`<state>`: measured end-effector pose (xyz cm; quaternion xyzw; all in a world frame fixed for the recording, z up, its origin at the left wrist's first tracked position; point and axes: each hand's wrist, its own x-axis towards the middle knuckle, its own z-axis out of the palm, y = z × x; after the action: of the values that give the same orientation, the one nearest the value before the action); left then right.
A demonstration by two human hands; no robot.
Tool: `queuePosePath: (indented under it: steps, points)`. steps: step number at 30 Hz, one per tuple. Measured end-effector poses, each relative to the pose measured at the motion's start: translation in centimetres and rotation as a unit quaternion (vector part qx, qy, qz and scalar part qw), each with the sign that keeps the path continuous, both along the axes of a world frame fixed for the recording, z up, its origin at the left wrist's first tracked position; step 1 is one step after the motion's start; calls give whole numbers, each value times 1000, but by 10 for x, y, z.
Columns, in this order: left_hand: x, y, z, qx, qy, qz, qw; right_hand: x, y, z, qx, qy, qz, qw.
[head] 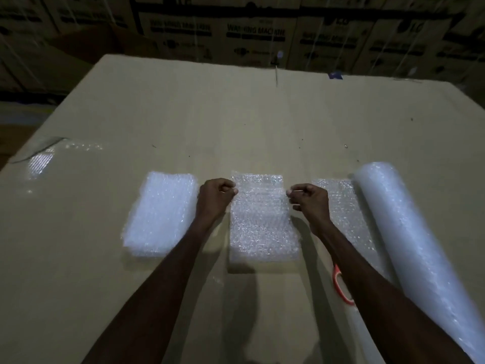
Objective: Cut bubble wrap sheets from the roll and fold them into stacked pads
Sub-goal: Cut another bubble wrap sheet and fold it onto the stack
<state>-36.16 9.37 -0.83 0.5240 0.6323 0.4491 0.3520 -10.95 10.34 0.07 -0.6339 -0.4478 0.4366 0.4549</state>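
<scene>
Pinching bubble wrap sheet (262,219) edges, left hand (215,195), right hand (311,200) (fingers clamped).

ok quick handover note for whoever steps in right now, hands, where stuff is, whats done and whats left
Left hand and right hand each pinch a side edge of the middle bubble wrap sheet, near its far end.
Stack of folded pads lies left of it on the cardboard table.
The roll lies at the right, its loose end spread flat beside it; the scissors are partly hidden under the right forearm.
Done: some pads folded and stacked.
Left: fold the held sheet, add it to the stack, cut more.
</scene>
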Motion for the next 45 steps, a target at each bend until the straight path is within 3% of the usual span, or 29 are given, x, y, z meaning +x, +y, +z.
queuePosePath:
  steps: [8,20,23,25,28,33,36,40,45]
  points:
    - [8,54,-17,-13,68,58,996,-5,63,-28,-16,-95,-43,994]
    - [6,60,-24,-1,130,91,987,-20,81,-35,29,-192,-53,980]
    - [10,36,-30,86,147,55,984,-27,60,-24,89,-199,-34,975]
    - [17,15,-34,130,210,9,969,-37,33,-23,115,-227,21,967]
    - [26,-8,-46,127,287,-76,946,-49,-7,-34,98,-264,93,955]
    - [23,-22,-71,84,435,-148,884,-49,-32,-62,94,-349,202,910]
    - [19,-27,-74,95,489,-144,855,-48,-35,-73,109,-437,246,858]
    - [13,-29,-72,69,501,-151,849,-41,-35,-75,95,-494,277,819]
    - [6,-31,-72,62,512,-160,841,-32,-34,-66,53,-506,316,801]
